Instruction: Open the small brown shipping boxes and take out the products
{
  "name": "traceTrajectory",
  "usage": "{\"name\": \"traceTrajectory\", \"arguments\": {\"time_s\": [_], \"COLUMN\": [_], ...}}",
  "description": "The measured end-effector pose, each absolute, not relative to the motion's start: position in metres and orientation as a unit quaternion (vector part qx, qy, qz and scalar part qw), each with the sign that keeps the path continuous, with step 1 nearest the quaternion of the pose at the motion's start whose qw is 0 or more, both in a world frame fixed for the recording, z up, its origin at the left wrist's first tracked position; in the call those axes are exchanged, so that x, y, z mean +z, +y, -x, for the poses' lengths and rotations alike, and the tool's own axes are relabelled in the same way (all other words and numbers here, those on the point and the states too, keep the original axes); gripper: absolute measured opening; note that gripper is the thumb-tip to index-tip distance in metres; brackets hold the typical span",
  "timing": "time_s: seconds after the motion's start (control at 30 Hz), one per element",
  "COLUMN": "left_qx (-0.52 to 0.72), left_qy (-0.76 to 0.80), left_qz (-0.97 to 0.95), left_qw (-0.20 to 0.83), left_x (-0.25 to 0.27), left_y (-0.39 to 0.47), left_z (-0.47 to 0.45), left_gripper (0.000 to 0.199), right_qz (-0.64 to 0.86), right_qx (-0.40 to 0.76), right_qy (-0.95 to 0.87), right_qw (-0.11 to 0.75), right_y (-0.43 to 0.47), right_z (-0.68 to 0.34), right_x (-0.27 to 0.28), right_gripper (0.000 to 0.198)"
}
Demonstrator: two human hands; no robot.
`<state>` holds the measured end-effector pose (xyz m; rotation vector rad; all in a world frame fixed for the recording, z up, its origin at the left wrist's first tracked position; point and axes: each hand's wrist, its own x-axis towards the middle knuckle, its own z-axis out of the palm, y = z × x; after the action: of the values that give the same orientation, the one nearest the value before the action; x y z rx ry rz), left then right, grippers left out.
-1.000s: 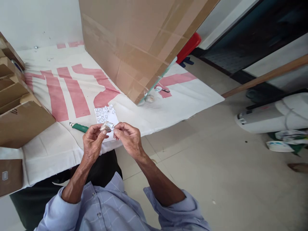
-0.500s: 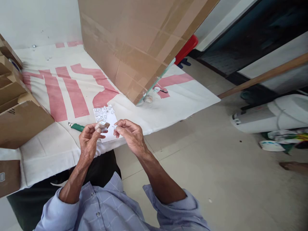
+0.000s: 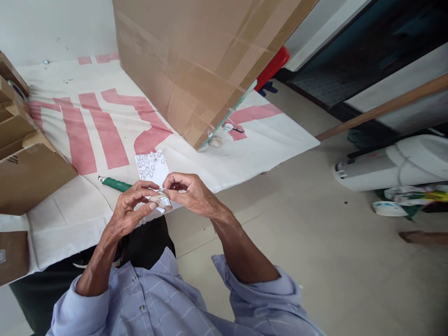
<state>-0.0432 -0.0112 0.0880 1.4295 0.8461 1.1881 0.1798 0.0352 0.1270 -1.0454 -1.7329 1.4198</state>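
Observation:
My left hand [image 3: 135, 205] is closed around a small brownish lump [image 3: 163, 202], with fingertips above and thumb below. Small white labels with dark borders show on the lump, one facing up and another at its lower edge. The thumb and forefinger of my right hand [image 3: 189, 192] are pinched together at the top of the lump, over a small white label [image 3: 161, 190] mostly hidden by the fingers. Just beyond the hands lies a white sheet [image 3: 159, 173] bearing several more such labels. A green utility knife [image 3: 117, 185] rests left of the sheet, its blade end pointing away leftward.
A large taped cardboard box [image 3: 196, 65] stands on the cloth-covered table [image 3: 70, 196]. Open cardboard boxes [image 3: 38, 177] are at the left. A magnifier-like item [image 3: 229, 127] and a clear roundish object [image 3: 215, 141] lie by the big box's corner. A wooden pole [image 3: 385, 108] slants at the right.
My right hand has brought its small label leftward onto the lump. My left hand has shifted right and down and turned the lump. The two hands now meet at it.

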Motion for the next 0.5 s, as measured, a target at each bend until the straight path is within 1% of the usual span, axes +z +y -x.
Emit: {"name": "traceTrajectory", "arguments": {"time_s": [0.23, 0.37, 0.5], "left_qx": [0.518, 0.526, 0.529], "left_qy": [0.323, 0.313, 0.312], "left_qz": [-0.601, -0.594, -0.594], "left_qw": [0.515, 0.522, 0.519], "left_x": [0.085, 0.083, 0.082], "left_y": [-0.01, -0.01, -0.011], "left_z": [0.04, 0.039, 0.037], "left_gripper": [0.021, 0.021, 0.018], "right_qz": [0.386, 0.374, 0.367], "right_qx": [0.571, 0.615, 0.658], "right_qy": [-0.649, -0.612, -0.564], "right_qw": [0.322, 0.329, 0.338], "right_y": [0.034, 0.032, 0.03], "right_z": [-0.18, -0.18, -0.179], "right_x": [0.123, 0.115, 0.1], "right_gripper": [0.031, 0.039, 0.041]}}
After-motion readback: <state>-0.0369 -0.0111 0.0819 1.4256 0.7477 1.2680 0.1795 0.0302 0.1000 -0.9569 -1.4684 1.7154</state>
